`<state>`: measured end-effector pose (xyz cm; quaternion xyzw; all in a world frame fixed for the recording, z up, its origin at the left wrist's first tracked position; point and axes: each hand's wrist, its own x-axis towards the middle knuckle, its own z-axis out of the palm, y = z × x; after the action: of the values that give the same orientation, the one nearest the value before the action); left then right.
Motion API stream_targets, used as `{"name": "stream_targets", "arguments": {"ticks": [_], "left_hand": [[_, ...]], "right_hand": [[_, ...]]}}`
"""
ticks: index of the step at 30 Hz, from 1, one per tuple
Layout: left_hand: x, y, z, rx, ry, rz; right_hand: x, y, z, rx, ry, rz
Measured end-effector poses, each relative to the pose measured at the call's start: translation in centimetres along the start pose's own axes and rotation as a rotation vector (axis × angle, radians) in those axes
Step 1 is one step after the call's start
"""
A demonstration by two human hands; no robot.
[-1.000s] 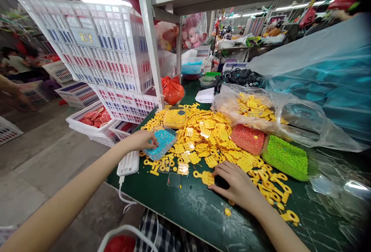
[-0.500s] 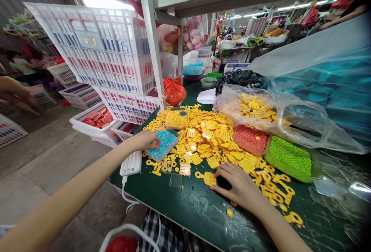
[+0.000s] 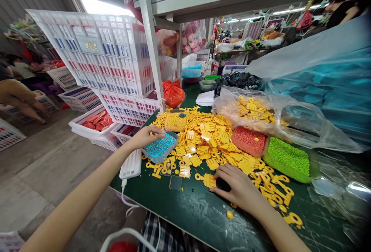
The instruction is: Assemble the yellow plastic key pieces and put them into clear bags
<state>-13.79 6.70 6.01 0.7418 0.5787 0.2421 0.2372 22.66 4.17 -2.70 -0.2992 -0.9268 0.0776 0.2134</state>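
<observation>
Picking blue beads [image 3: 160, 147], I'd guess: left hand [image 3: 147, 136] narrow, can't tell if loaded. Right hand [image 3: 238, 184] pinches 1 yellow piece [image 3: 207, 180], next move probably needs that steady.

Left hand [image 3: 149, 136]: anything between its fingers is too small to tell; right hand [image 3: 233, 184]: hides one end of a yellow piece [image 3: 209, 180]; left forearm [image 3: 87, 194], right forearm [image 3: 278, 225]: bottom edge cuts off both; crate label [image 3: 91, 46]: lettering is blurred; far-left person [image 3: 19, 93]: left edge crops the body
</observation>
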Motion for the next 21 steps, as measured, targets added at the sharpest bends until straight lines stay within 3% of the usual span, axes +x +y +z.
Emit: {"name": "stream_targets", "arguments": {"ticks": [5,9,12,15,21], "left_hand": [[0.2,0.9,-0.5,-0.473,0.062,-0.219],[0.3,1.8,-0.3,-0.780,0.091,-0.269],[0.1,3.4,0.5,-0.888,0.063,-0.274],[-0.3,5.8,2.3,-0.764,0.026,-0.205],[-0.2,9.5,9.2,-0.105,-0.077,0.199]], "right_hand": [[-0.1,-0.2,-0.2,0.006,-0.009,0.017],[-0.2,-0.4,-0.3,0.014,0.013,0.036],[-0.2,-0.3,-0.6,-0.004,0.012,0.045],[-0.1,-0.1,-1.2,-0.018,-0.006,0.068],[0.0,-0.1,-2.1,-0.008,-0.037,0.112]]}}
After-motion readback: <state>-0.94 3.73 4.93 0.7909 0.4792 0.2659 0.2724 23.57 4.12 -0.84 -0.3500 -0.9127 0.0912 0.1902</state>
